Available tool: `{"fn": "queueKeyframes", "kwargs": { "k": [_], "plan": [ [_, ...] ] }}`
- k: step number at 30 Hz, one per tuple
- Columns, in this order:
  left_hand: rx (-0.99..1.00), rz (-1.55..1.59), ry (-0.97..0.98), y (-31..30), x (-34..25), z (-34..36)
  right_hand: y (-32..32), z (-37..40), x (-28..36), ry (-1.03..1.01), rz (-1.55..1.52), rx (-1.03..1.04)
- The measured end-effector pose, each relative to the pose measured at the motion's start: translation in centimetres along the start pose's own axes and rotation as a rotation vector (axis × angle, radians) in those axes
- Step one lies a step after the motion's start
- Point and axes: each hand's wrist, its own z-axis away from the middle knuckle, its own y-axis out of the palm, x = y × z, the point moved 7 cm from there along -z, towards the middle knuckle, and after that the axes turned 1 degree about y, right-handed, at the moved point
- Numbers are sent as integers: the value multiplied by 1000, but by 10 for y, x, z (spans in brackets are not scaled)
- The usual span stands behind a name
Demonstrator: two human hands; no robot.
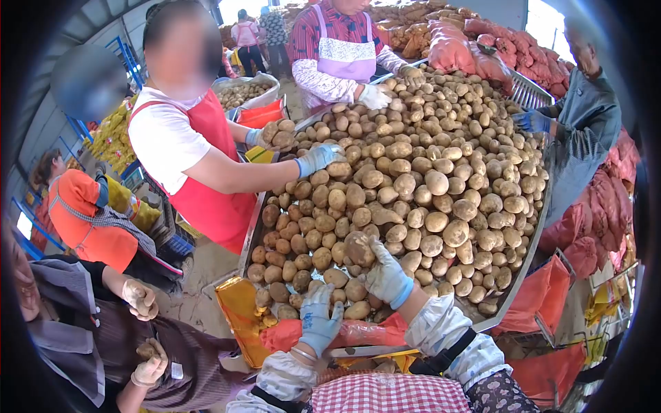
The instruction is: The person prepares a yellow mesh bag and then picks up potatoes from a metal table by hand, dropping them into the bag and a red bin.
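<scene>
A large heap of brown potatoes fills the metal sorting table in front of me. My right hand, in a light blue glove, reaches over the near side and closes on a big potato. My left hand, gloved the same way, lies at the table's near edge with its fingers apart, beside several potatoes and above a red bag. I see nothing held in it.
Across the table, co-workers' gloved hands handle potatoes. A yellow bag hangs at the near left corner and a red bag at the right. Another person stands close on my left. Full red sacks are stacked at right.
</scene>
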Motion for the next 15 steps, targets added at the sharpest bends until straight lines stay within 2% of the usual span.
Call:
{"fn": "queueKeyframes", "kwargs": {
  "k": [1, 3, 4, 8, 11, 12, 13, 15],
  "plan": [
    [10, 13, -9, 1, 1, -1, 6, 7, 0, -9, 4, -1],
    [0, 22, 6, -1, -1, -4, 17, 33, 19, -195, 417, -202],
    [-10, 25, 15, -2, -3, -5, 10, 26, 10, 15, 165, -184],
    [40, 26, 14, 8, 1, -15, 23, 35, 23, -178, 242, -210],
    [69, -59, 118, 18, 1, -26, 10, 41, 26, -181, 274, -244],
    [104, -130, 123, 21, -2, -32, 33, 55, 34, -269, 263, -157],
    [142, -197, 135, 25, -4, -39, 28, 61, 40, -307, 255, -184],
    [176, -255, 237, 36, -5, -50, 22, 73, 46, -274, 229, -68]
  ]
}}
